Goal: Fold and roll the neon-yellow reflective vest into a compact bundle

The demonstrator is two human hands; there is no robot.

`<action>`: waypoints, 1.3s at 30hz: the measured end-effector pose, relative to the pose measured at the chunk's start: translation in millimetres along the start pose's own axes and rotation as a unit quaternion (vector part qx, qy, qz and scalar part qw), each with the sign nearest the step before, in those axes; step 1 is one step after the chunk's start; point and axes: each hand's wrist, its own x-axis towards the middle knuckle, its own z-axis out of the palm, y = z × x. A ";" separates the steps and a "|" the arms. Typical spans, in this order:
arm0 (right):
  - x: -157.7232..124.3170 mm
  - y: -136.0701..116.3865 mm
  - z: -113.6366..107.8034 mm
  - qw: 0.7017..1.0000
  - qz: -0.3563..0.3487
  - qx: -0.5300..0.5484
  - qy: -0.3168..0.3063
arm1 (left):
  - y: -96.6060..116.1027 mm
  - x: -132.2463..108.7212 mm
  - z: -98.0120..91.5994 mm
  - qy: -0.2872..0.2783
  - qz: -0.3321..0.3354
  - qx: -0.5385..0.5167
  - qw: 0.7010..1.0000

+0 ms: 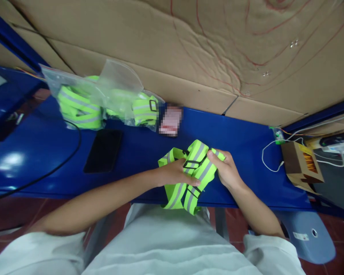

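At the far left a black cable [63, 162] curves across the glossy blue table [246, 141]. Behind it, against the cardboard sheet [189, 46] that stands as a back wall, lie two clear plastic bags. The larger bag [77, 103] is stuffed with neon-yellow reflective straps, and the smaller bag [140, 109] just beside it holds more of the same with a black buckle showing. A black phone [103, 150] lies flat in front of the bags, and a small blurred patch [171, 120] sits to the right of them. Near the front edge of the table, in the middle, the reflective strap harness [196, 152] is bunched up, its lower loops hanging over the edge toward the person's white shirt. The left hand [176, 172] lies on it from the left, fingers curled over the straps beside a black slider buckle and pressing them down. The right hand [227, 170] touches it from the right and pinches the upper strap end between thumb and fingertips. Further right a white cable [268, 154] loops to a small brown cardboard box [301, 166], with a white power strip [336, 146] behind it.
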 end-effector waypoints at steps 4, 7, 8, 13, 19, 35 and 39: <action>3.5 -1.9 1.6 0.992 0.079 0.079 -0.051 | 0.8 -1.2 1.5 -0.022 0.023 0.038 0.999; 9.4 -0.9 0.4 0.991 0.081 0.062 -0.082 | 1.9 -4.3 3.7 -0.032 0.097 0.119 0.988; 10.6 -0.3 -0.3 0.996 0.042 0.028 -0.072 | 1.9 -5.0 4.2 -0.027 0.117 0.142 0.983; 6.0 -1.8 -5.5 0.915 -0.278 -0.293 0.014 | 2.2 -5.7 1.1 -0.040 0.185 0.188 0.964; -2.9 -1.2 -5.9 0.835 -0.318 -0.426 -0.141 | 3.0 -5.5 -2.7 0.006 0.226 0.255 0.940; -15.9 -9.1 -2.6 0.801 -0.421 -0.426 -0.019 | 20.6 -19.1 0.2 -0.081 0.129 0.051 0.987; -14.0 -11.4 -4.7 0.820 -0.407 -0.402 0.037 | 15.8 -14.9 6.2 -0.175 0.041 -0.099 0.979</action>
